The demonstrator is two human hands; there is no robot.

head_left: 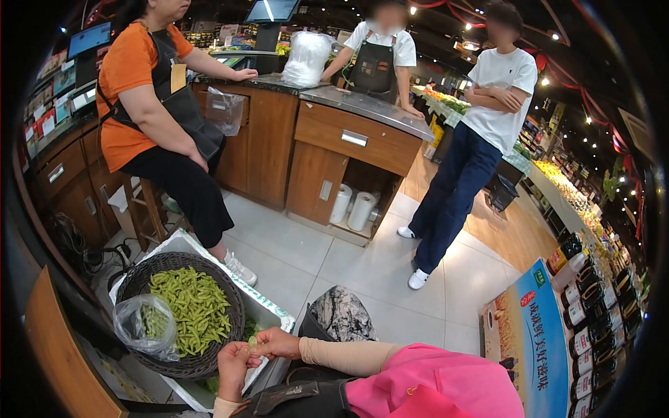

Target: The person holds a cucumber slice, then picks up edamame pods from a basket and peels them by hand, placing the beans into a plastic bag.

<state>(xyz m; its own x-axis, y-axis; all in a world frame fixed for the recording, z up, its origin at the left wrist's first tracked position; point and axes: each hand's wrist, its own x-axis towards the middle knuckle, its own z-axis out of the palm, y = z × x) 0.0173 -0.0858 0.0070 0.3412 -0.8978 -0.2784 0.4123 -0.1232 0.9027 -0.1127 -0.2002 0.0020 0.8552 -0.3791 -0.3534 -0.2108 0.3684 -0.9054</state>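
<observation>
Pinching: the left hand (233, 364) and right hand (277, 344) meet at the fingertips, both sets of fingers narrow, a small green piece (253, 341) held between them; its exact shape is too small to tell.
Foam box: a white foam box (284, 320) lies just beside and below the hands, with some greenery (209, 384) inside.
Basket: a dark woven basket (137, 277) rests over the box, heaped with green pods (191, 306), to the left of both hands.
Clear bag: an open plastic bag (131, 327) sits on the basket's near-left side, some pods showing through it.
Sleeves: a beige sleeve (348, 354) covers the right forearm, below a pink garment (439, 383).
Bin: a dark container beyond the right forearm holds a black-and-white patterned bundle (343, 313).
Bench: across the tiles, a wooden bench (355, 138) carries a clear plastic bundle (306, 59); white rolls (362, 211) stand in its open compartment.
People: one in orange (129, 76) sits at left, one in an apron (373, 66) leans on the bench, one stands with arms crossed (498, 97).
Right edge: a blue sign (535, 334) stands beside dark bottles (582, 341).
</observation>
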